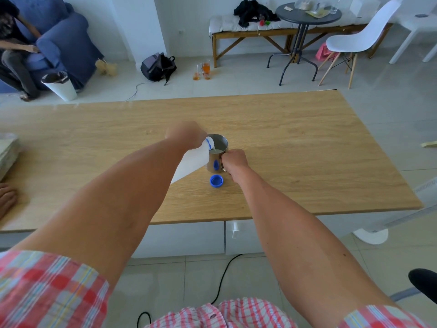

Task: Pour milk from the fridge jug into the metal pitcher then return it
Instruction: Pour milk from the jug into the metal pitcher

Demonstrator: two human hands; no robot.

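Note:
A metal pitcher (218, 147) stands upright near the middle of the wooden table (307, 143), with white milk showing inside it. My left hand (186, 133) grips a white milk jug (192, 162) with a blue neck ring, tilted so its mouth rests over the pitcher's rim. My right hand (234, 160) is closed on the pitcher's handle at its right side. The jug's blue cap (216, 180) lies upside down on the table just in front of the pitcher.
Another person's hand (7, 200) rests on the table's left edge beside a stack of pale material (8, 150). Beyond the table are a white bin (60, 85), a blue armchair with a seated person, a backpack, a bench, a round table and a white chair.

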